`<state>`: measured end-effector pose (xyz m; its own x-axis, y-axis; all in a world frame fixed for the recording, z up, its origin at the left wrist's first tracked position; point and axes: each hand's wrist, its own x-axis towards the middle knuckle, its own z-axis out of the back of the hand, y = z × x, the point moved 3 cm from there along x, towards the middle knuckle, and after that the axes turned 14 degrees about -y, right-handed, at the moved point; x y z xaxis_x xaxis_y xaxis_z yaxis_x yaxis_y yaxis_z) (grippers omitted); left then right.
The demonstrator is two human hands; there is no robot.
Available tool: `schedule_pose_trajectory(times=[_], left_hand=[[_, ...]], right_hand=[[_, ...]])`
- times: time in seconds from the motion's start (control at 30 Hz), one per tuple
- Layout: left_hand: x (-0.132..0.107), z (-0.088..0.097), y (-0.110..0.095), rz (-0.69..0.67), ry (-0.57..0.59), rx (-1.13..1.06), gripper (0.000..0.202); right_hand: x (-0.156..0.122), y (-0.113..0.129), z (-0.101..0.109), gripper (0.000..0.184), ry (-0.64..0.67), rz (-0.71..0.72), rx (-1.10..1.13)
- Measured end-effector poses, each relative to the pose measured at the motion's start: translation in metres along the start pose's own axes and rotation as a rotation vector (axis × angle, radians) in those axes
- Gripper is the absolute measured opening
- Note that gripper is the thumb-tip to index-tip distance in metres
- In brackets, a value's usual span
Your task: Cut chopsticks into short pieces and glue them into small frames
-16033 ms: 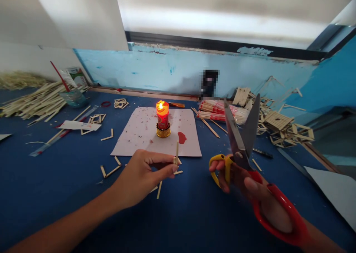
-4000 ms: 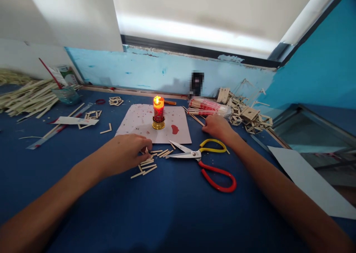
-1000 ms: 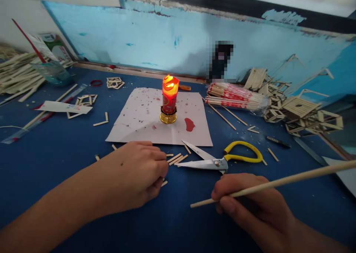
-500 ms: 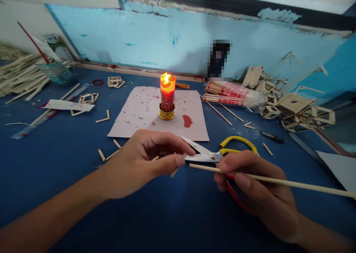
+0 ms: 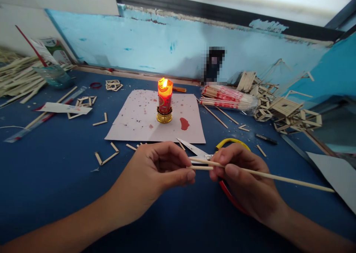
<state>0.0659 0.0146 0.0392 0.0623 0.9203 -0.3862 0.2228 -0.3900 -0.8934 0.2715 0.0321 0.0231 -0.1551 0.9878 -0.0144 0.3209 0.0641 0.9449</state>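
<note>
My left hand [image 5: 160, 169] is closed, pinching a short cut piece of wooden stick [image 5: 204, 168] between thumb and fingers. In my right hand [image 5: 241, 177] a long, thin wooden stick [image 5: 289, 179] is gripped between thumb and forefinger, pointing left. The same hand is around the scissors [image 5: 194, 148], whose blades are spread and point left. Their yellow handle loop shows above the hand and the red one below it. The long stick's tip reaches my left fingertips, just above the short piece and lying nearly along it. Part of the scissors is hidden by my hand.
A lit red candle [image 5: 165, 99] in a gold holder stands on a wax-spotted white sheet [image 5: 133, 130]. Bagged sticks [image 5: 222, 97] and stick frames [image 5: 289, 106] lie at right. A cup [image 5: 54, 77] and flat strips [image 5: 22, 75] are at left; joined short pieces [image 5: 108, 158] lie nearer.
My left hand has turned the short piece level and brought it beside the long stick's tip; before, it hung downward and apart. The whole view has shifted slightly.
</note>
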Motion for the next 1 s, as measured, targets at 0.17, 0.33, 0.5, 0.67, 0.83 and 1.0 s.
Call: schedule_pose_trajectory(times=[0.17,0.33,0.5,0.67,0.83,1.0], left_hand=[[-0.001,-0.001,0.0,0.001,0.003,0.028,0.027],[0.0,0.002,-0.003,-0.139,-0.031,0.172,0.022],[-0.002,0.002,-0.005,-0.212,0.003,0.264,0.021],[-0.004,0.003,-0.004,-0.222,0.04,0.227,0.018],[-0.002,0.0,-0.001,-0.179,0.106,0.263,0.011],[-0.003,-0.004,0.001,-0.157,0.159,0.333,0.005]], right_hand=[[0.004,0.002,-0.004,0.012,-0.015,-0.041,0.032],[0.003,0.006,0.002,0.014,-0.003,-0.014,-0.052],[0.002,0.008,0.009,0.01,0.01,0.055,-0.113],[-0.008,0.012,0.006,0.017,0.055,0.294,-0.45],[-0.013,0.014,-0.001,0.039,0.141,0.404,-0.438],[-0.011,0.013,-0.004,0.033,0.21,0.428,-0.446]])
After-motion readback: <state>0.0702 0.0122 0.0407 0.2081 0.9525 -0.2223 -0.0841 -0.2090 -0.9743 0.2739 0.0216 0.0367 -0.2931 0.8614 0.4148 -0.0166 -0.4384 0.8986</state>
